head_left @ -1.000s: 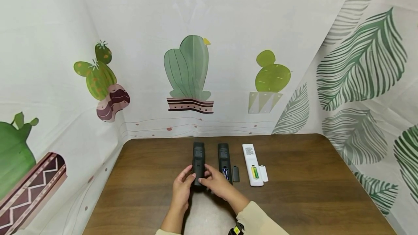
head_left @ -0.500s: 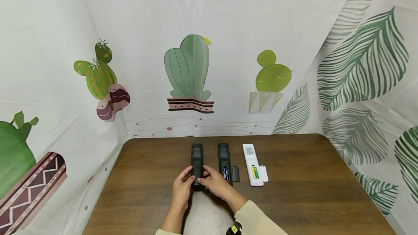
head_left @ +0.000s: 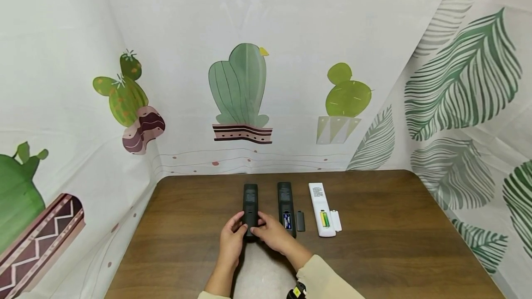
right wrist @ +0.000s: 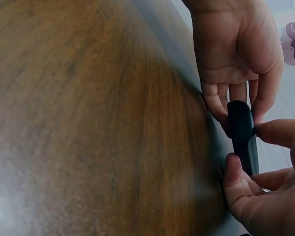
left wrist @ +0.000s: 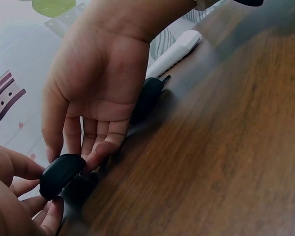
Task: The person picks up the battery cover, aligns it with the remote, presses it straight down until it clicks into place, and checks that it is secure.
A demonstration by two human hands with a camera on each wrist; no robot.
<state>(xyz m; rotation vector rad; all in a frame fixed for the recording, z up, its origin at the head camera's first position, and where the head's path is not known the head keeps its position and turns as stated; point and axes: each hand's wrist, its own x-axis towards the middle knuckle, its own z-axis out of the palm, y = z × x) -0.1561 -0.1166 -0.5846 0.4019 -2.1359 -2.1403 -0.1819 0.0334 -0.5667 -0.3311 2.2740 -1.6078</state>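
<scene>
Left hand [head_left: 231, 238] and right hand [head_left: 274, 233] pinch the near half of a black remote [head_left: 250, 203], one per side, back face up, left of centre toward the far edge of the bench [head_left: 187, 225]. To its right: second remote [head_left: 284, 194], battery [head_left: 287, 220] exposed, cover [head_left: 300, 221] just beside it; then white remote [head_left: 317, 200].

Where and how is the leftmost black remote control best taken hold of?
Probably by the long side edges toward the near end, one hand from each side. The leftmost black remote control is long and narrow, back face up, and the left hand and right hand hold it there.
</scene>
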